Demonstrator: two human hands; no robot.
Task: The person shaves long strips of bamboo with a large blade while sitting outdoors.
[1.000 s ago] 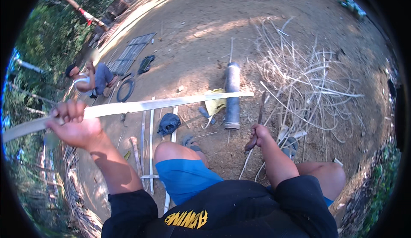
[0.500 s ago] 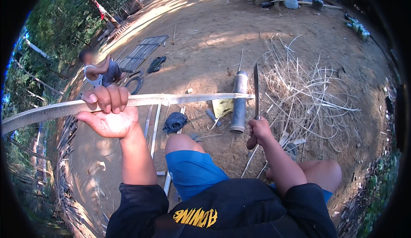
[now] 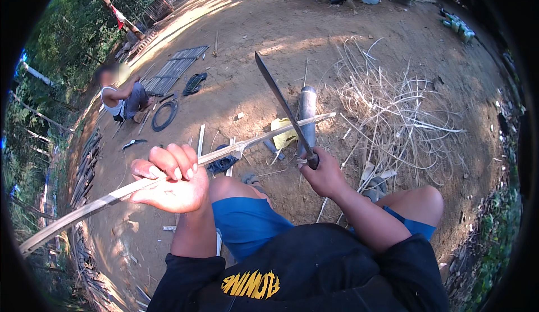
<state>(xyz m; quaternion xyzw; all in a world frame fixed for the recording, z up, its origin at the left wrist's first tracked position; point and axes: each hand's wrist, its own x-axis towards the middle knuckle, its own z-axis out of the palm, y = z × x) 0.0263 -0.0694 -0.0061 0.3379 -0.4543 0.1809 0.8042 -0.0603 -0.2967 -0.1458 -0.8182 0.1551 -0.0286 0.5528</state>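
My left hand (image 3: 174,180), palm up, has its fingers curled round a long pale strip of split bamboo (image 3: 115,194). One end runs off to the lower left; the other reaches right, over a dark tube-shaped piece (image 3: 307,107) on the ground. In my right hand (image 3: 324,171) is the handle of a machete (image 3: 279,96). Its dark blade points up and to the left, crossing the strip near its right end; whether it touches the strip I cannot tell. A yellow piece (image 3: 283,133) lies beside the tube.
A tangled heap of thin shavings (image 3: 393,104) spreads at the right. Another person (image 3: 126,96) crouches at the far left, near a coiled black hose (image 3: 164,115), a slatted bamboo panel (image 3: 175,70) and dark sandals (image 3: 195,84). A dark cloth bundle (image 3: 222,163) lies by my left knee.
The strip has tilted, its left end lower, as my left hand came down and right. The machete has swung from nearly upright to leaning left across the strip.
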